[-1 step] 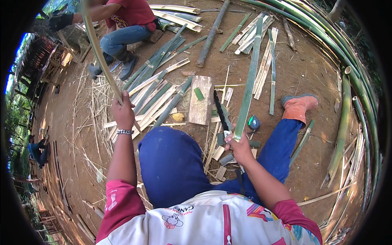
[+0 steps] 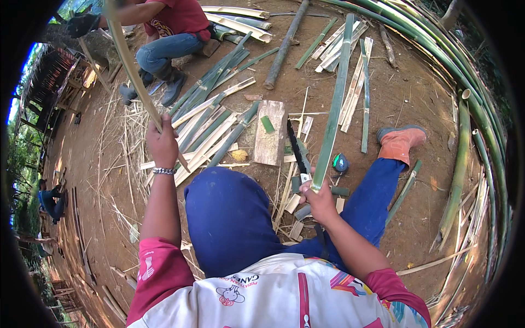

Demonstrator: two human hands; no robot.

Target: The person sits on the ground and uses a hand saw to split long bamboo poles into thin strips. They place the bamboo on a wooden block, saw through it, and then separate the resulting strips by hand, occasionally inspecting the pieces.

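Observation:
My left hand (image 2: 163, 145) is closed around a long pale split bamboo strip (image 2: 133, 71), held up and tilted toward the far left. In my right hand (image 2: 319, 201) is the near end of a long green bamboo strip (image 2: 338, 97), which stretches away from me. A saw (image 2: 297, 148) with a black blade and pale handle lies against that same hand; whether the fingers also grip its handle I cannot tell. Left of the blade sits a wooden block (image 2: 269, 146), with a short green bamboo piece (image 2: 267, 124) on top. A round tape measure (image 2: 340, 163) rests right of the green strip.
Split bamboo strips (image 2: 210, 136) are piled beyond my left knee, with more (image 2: 356, 82) at the far right. Long green poles (image 2: 424, 46) curve along the right side. A person (image 2: 175, 41) crouches at the far left. My booted leg (image 2: 395, 146) extends rightward.
My left hand has shifted slightly left with its pale strip. My right hand stays nearly in place, still holding the green strip.

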